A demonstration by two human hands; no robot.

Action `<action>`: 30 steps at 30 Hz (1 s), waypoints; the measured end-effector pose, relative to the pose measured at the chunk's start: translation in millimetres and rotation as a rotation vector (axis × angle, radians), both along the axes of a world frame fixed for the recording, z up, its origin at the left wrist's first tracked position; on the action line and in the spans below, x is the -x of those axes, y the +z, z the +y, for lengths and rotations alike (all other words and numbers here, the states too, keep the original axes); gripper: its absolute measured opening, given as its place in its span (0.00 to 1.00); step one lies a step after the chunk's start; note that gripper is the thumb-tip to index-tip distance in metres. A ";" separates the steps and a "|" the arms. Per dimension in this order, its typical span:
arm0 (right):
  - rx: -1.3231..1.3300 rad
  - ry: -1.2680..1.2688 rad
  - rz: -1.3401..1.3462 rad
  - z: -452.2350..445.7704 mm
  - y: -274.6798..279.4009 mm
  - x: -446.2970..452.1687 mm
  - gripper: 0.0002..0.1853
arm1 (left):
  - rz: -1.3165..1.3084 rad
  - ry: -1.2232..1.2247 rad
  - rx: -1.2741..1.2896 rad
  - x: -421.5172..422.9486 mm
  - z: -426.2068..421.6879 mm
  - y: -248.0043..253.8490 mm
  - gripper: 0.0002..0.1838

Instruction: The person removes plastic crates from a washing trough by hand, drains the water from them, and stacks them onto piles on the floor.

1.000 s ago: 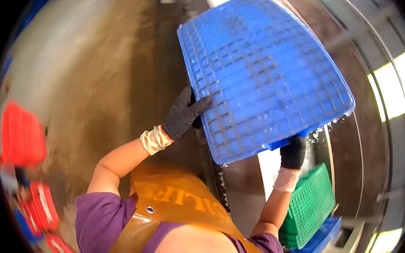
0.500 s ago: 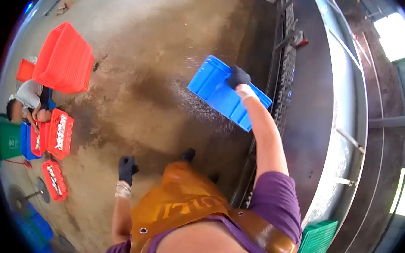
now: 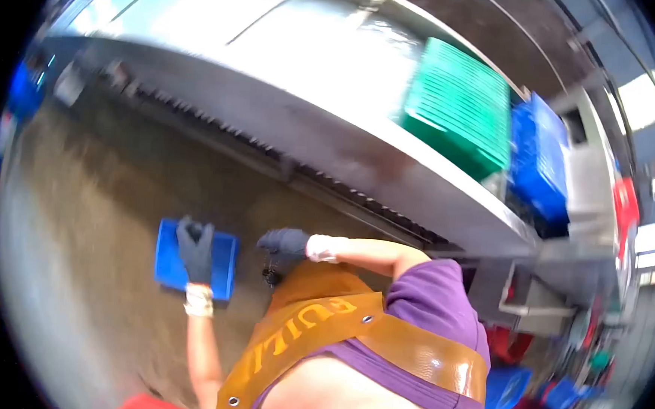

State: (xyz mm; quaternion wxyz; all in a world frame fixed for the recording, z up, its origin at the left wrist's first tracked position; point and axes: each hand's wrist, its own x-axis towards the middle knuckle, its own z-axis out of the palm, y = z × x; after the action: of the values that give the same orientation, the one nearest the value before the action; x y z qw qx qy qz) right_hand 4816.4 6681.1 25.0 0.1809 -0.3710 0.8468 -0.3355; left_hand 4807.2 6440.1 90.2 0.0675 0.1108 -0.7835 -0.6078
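A small blue crate point(image 3: 223, 267) is low over or on the wet floor, left of the apron. My left hand point(image 3: 195, 253), in a dark glove, reaches over the crate with its fingers apart; whether it touches the crate cannot be made out. To the right of the crate is my right hand point(image 3: 284, 242), also in a dark glove, its fingers stretched out to the left with nothing seen in them. This hand is slightly blurred, in front of the orange apron point(image 3: 321, 309).
A long metal trough point(image 3: 297, 90) crosses the upper view. Stacked green crates point(image 3: 461, 108) and blue crates point(image 3: 539, 157) stand at its right part. A red object point(image 3: 154, 407) shows at the bottom edge. More crates and clutter lie at the lower right.
The view has swung round towards the green crates. My right hand has let go of the blue crate it held. My left hand has moved from beside the apron to over the blue crate.
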 end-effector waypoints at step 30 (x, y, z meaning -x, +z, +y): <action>1.220 -1.007 0.298 320.0 167.7 -8.8 0.17 | 0.338 -0.649 -0.495 128.6 385.3 189.7 0.19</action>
State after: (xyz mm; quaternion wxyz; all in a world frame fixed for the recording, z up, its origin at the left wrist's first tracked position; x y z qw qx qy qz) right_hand 4825.3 7001.0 192.7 -0.3415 -0.0189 0.5951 -0.7273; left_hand 4678.6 6825.4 279.9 -0.0280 -0.2290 -0.5864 -0.7765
